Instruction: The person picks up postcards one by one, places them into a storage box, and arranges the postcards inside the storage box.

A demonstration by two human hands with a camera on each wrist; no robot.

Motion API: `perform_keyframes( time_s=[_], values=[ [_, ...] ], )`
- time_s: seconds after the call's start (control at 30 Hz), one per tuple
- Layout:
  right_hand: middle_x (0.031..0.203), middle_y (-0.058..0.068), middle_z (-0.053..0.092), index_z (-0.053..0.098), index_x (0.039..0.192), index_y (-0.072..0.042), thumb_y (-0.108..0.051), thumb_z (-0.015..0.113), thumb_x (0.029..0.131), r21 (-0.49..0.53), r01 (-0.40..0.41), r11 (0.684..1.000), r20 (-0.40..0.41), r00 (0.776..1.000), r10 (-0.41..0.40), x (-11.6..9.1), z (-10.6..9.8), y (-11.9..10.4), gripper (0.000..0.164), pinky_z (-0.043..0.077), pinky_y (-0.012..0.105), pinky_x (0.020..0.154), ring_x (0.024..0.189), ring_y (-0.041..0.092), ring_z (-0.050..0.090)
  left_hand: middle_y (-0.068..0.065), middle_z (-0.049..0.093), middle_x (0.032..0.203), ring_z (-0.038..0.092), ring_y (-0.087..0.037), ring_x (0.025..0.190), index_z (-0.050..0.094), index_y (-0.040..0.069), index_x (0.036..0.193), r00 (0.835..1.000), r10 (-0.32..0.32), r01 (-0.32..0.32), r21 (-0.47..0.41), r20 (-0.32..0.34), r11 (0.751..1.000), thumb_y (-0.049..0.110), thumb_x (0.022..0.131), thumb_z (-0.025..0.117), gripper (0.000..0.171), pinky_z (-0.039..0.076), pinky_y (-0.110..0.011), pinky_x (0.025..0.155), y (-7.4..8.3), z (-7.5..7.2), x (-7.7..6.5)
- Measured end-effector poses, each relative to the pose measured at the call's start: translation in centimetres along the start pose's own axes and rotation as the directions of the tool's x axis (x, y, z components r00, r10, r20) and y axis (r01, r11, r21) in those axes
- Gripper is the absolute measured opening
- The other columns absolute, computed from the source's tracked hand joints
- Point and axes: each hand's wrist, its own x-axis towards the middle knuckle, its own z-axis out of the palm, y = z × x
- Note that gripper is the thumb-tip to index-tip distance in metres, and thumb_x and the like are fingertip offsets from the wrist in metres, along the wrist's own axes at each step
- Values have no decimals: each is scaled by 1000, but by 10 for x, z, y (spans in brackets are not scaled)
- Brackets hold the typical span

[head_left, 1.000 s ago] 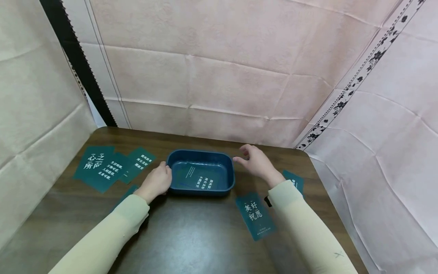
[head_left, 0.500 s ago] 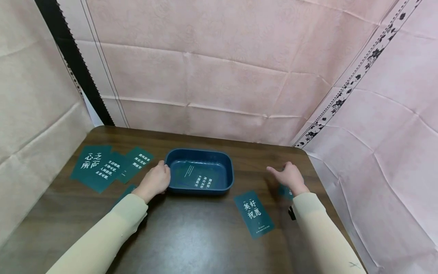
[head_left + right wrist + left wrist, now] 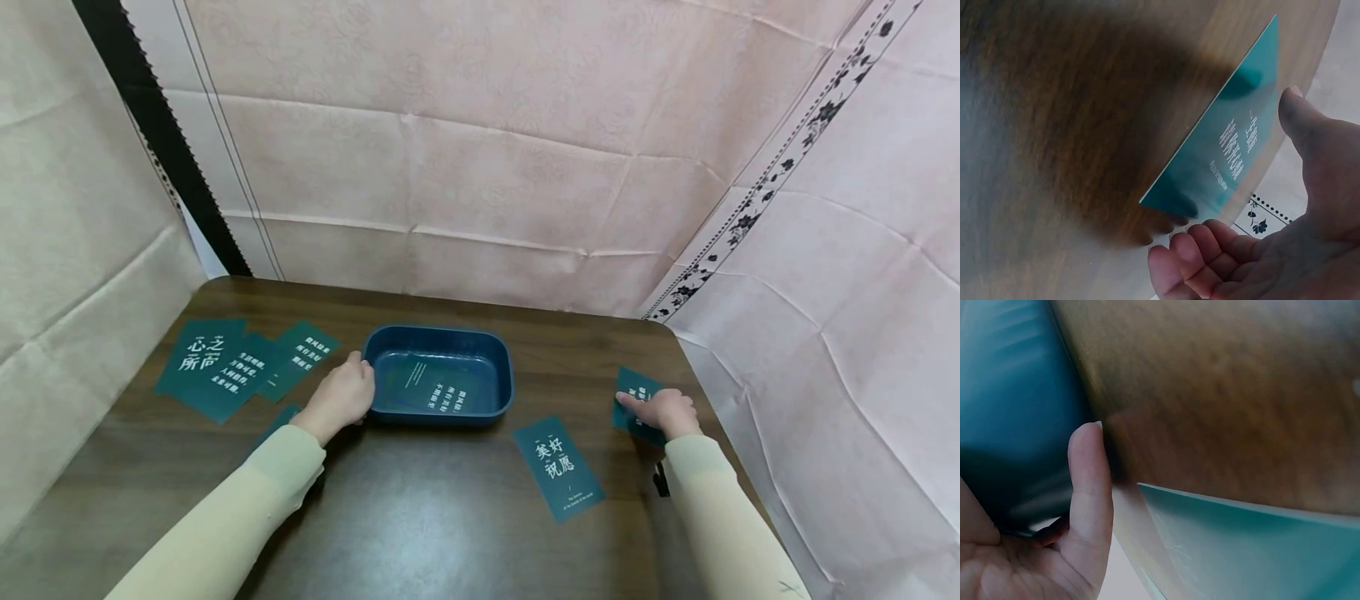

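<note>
A deep blue rectangular tray [image 3: 492,377] stands toward the back of the table, holding at least one green card [image 3: 420,379] on its floor. My left hand [image 3: 341,396] grips the tray's left rim; the left wrist view catches one finger [image 3: 1090,481] alongside the tray wall. At the table's right edge, my right hand [image 3: 667,412] reaches over a green card [image 3: 1229,131] with white lettering. Its thumb is spread from the curved fingers on either side of the card, which lies flat and is partly hidden by the hand from above.
Another green card [image 3: 559,479] lies right of the tray, nearer the front. Several overlapping cards, including one with large lettering [image 3: 191,367], lie on the left. One card [image 3: 276,421] is partly covered by the left arm. Pale curtains [image 3: 450,183] surround the brown table [image 3: 420,500].
My right hand has moved from beside the tray to the right and down over the card at the table's right edge. The left hand has stayed on the tray.
</note>
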Motion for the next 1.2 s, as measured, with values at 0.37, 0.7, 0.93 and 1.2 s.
perform_keyframes(
  time_s=[0.37, 0.7, 0.93, 1.2],
  values=[
    [114, 38, 37, 24, 139, 25, -80, 58, 81, 2, -148, 989, 22, 989, 148, 6, 2, -4, 124, 45, 59, 97, 108, 48, 42, -30, 51, 129, 63, -23, 61, 6, -6, 158, 1000, 2, -2, 0, 3, 1000, 34, 111, 19, 63, 54, -35, 63, 0, -1, 0],
    [110, 36, 39, 31, 135, 25, -81, 62, 78, -30, -203, 979, 51, 978, 204, 10, -2, -10, 124, 47, 53, 98, 107, 44, 44, -31, 51, 128, 63, -23, 60, 5, -7, 158, 1000, 2, -2, 2, 2, 1000, 33, 111, 18, 63, 53, -35, 62, 1, 0, 0],
    [112, 37, 40, 28, 136, 25, -76, 66, 79, 4, -159, 987, 33, 987, 159, 10, 0, -8, 122, 47, 54, 98, 106, 45, 44, -27, 55, 117, 63, -23, 60, 7, -6, 158, 1000, -3, 3, 4, -2, 1000, 34, 110, 19, 63, 53, -35, 62, 0, 0, 1],
    [117, 39, 41, 24, 134, 28, -71, 69, 81, 33, -64, 997, -34, 997, 65, 7, 3, -3, 121, 44, 57, 100, 105, 46, 46, -26, 56, 114, 64, -23, 58, 5, -6, 158, 1000, 8, -8, 5, -3, 1000, 33, 110, 18, 63, 53, -36, 63, -1, 0, 1]
  ],
)
